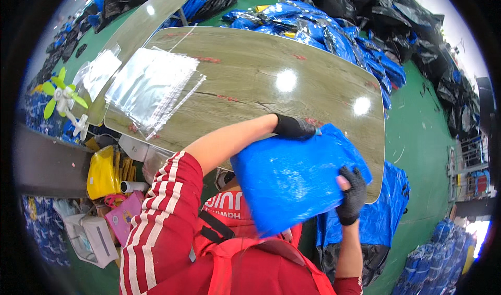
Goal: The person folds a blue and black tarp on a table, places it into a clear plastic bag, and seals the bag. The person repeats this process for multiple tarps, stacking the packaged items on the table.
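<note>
A folded blue plastic sheet (292, 175), glossy and creased, is held tilted over the near edge of the table, in front of my body. My left hand (296, 127), in a dark glove, reaches across and grips its far edge, fingertips by the far corner. At the right side, my right hand (352, 195), also in a dark glove with the thumb tip bare, clasps the sheet near its right corner. A stack of clear plastic bags (151, 86) lies on the left part of the wood-patterned table (245, 55).
Blue packed bundles (318, 28) and black plastic sacks (433, 49) pile up beyond the table. A blue sack (386, 211) stands by its right end. At left are a small green-bladed fan (63, 94), yellow folded material (102, 172) and a white bin (91, 237).
</note>
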Demonstrator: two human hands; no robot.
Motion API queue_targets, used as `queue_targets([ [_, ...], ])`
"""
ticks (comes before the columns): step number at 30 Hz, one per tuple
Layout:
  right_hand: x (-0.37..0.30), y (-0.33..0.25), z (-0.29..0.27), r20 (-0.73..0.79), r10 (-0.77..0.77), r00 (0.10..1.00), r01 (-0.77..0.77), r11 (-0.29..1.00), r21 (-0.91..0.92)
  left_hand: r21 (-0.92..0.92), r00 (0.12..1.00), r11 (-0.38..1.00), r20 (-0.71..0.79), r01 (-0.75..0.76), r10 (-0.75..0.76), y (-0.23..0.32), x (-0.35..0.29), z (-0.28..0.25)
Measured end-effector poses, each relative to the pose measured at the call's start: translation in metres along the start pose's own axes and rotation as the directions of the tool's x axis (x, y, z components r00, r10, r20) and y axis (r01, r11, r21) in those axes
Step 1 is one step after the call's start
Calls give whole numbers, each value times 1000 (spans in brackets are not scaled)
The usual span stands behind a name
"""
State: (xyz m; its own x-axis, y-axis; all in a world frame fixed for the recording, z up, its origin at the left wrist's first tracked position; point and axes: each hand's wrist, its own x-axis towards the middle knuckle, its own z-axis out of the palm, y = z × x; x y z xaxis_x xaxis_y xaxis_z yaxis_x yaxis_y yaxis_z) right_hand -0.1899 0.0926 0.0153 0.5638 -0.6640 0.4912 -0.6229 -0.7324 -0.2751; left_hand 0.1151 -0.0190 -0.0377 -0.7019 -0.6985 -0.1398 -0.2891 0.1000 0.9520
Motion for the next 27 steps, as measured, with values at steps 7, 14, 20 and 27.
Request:
queue_targets([
  [7,38,35,10,64,685,726,-378,320,869,-427,676,733,-735,-530,60,-2,-69,93],
  [14,40,21,67,682,386,621,-725,-48,688,630,813,639,-582,441,12,-6,-194,62],
  [20,23,33,55,742,381,552,-741,-185,646,599,600,194,-798,777,59,-74,-336,-84],
  [27,37,24,38,738,346,579,-765,-84,639,711,728,629,-605,313,322,-68,-140,44],
])
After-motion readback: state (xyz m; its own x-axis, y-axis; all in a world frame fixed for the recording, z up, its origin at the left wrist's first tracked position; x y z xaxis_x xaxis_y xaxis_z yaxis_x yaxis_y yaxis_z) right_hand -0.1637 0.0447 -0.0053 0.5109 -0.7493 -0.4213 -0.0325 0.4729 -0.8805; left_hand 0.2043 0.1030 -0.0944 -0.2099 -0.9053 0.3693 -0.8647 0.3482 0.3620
